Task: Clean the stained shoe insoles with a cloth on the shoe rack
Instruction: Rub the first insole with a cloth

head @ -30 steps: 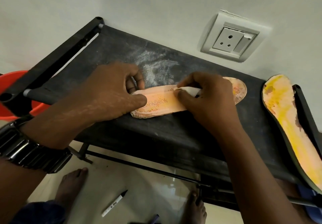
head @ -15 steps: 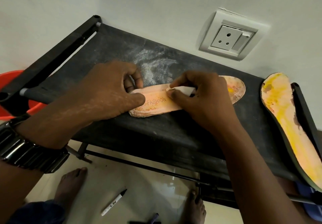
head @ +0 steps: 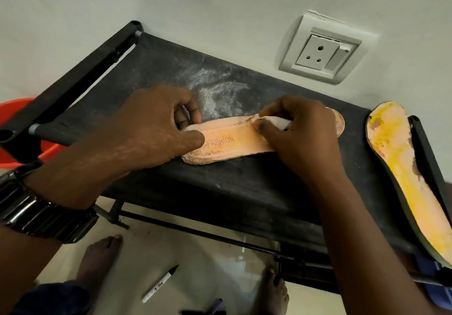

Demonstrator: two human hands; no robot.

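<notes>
Right hand [head: 302, 138] has shifted a bit left along the insole [head: 230, 141] over the last second, white cloth [head: 278, 123] pinched in its grip between thumb and fingers and pressed onto the orange surface; earlier it sat slightly further right, nearer the toe end. Left hand [head: 151, 128] hasn't moved: thumb flat on the heel end, fingers curled at the far edge, clamping the insole against the shoe rack [head: 244, 192] top. So the wipe stroke is travelling toward the heel, now at the right of the "FASHION" print. Insole lies flat, lengthwise left to right, mid-rack; toe end pokes out past the right hand on the right. Brown speckled grime shows along the far edge just left of the cloth and along the near edge by the heel, so my read is this one's mid-clean, not done. Second insole [head: 403, 177], yellow-stained, lies at the right end of the rack, well apart from both hands, untouched; looks like it's next. White dusty smear on the rack just beyond the insole. Marker pen [head: 160, 284] on the floor below, not in play. Risk: the small cloth wad smearing loosened grime around rather than lifting it.
</notes>
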